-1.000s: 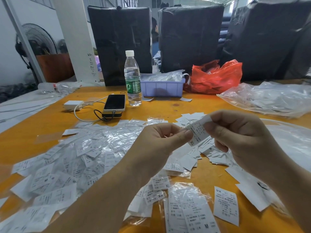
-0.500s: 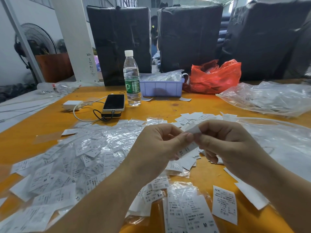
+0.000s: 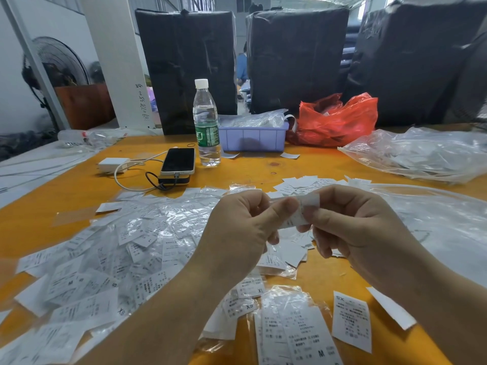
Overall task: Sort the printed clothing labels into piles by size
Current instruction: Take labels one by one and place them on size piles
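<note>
your left hand [image 3: 237, 227] and right hand [image 3: 350, 222] both pinch one label [image 3: 303, 209] above the bench [image 3: 263, 167]. fingers clenched on it (print unreadable). flatten it, read the size, then drop it on the matching pile.

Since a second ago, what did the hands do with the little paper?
Both hands, left hand and right hand, lowered the label and bent it over between the thumbs; its print showed before and is mostly hidden now. Neither let go. The label heap, phone and bottle stayed put.
</note>
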Available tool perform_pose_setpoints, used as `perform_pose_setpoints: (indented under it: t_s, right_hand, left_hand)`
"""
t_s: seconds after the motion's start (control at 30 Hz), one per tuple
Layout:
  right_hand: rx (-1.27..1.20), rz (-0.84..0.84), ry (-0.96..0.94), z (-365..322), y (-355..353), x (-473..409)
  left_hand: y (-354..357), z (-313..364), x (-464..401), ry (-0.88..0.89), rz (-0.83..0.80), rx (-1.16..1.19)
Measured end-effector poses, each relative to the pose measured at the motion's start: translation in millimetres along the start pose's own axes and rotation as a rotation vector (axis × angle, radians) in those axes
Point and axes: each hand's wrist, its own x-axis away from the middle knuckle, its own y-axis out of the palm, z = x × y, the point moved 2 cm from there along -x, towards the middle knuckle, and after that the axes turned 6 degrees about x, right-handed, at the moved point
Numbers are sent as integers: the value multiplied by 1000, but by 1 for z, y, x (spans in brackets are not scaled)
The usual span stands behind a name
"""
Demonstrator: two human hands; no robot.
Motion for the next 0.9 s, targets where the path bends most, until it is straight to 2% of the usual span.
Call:
perform_pose_setpoints:
  t_s: [0.1, 0.27, 0.6, 0.9]
  right_hand:
    - [60, -28, -10, -2, 3, 2]
    - [175, 47, -68, -5, -2, 1]
    - [89, 254, -44, -5, -8, 0]
    - [164, 178, -106, -7, -5, 1]
  left_hand:
    - [0, 0, 1, 14, -21, 8]
    - [0, -1, 0, -14, -86, 64]
    - [-3, -3, -3, -68, -48, 132]
    - [-3, -1, -3, -46, -61, 179]
